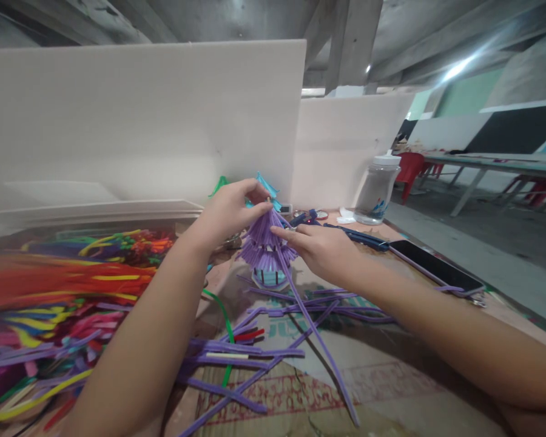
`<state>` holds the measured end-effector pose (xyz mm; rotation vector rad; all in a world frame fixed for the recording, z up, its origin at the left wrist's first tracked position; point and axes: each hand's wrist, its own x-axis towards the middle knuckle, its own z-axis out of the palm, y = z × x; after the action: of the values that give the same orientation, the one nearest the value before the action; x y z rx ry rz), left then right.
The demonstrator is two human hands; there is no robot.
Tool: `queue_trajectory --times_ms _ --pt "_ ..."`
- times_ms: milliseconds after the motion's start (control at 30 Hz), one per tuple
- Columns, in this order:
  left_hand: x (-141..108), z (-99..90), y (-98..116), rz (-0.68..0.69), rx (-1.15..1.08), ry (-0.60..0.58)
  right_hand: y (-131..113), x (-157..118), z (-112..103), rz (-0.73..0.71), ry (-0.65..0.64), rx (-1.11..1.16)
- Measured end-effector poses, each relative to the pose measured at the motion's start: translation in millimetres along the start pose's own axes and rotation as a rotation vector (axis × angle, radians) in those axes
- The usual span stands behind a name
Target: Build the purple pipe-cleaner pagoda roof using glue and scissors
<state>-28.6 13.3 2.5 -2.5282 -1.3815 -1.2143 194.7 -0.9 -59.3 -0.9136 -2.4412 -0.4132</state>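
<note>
A small tiered tower (267, 258) of purple pipe cleaners, with a light-blue base (269, 277), stands upright in the middle of the table. My left hand (230, 212) pinches its pointed top between thumb and fingers. From the right, my right hand (321, 246) reaches in, its index fingertip against the purple roof and its other fingers curled. One long purple pipe cleaner (313, 328) runs from the roof by that fingertip down toward the front of the table. Behind my left hand, a light-blue pipe-cleaner piece (268, 185) shows in part.
Loose purple pipe cleaners (236, 358) and a green one (222, 306) lie in front. Many coloured bundles (104, 279) fill the left side. At right are a phone (437, 267), a dark-blue-handled tool (364, 237) and a clear bottle (377, 188). White boards (141, 121) rise behind.
</note>
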Motion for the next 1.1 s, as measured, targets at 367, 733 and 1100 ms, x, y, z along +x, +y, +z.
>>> queue_trajectory --times_ms 367,733,1100 --pt "3 6.0 -13 -0.037 -0.145 -0.001 18 7 15 0.342 0.116 0.612" --pt "-22 6.0 -2 -0.156 -0.035 -0.104 28 -12 79 0.623 0.285 1.035" --pt "-38 27.1 -17 -0.096 -0.114 -0.092 21 -7 101 0.632 -0.093 1.349"
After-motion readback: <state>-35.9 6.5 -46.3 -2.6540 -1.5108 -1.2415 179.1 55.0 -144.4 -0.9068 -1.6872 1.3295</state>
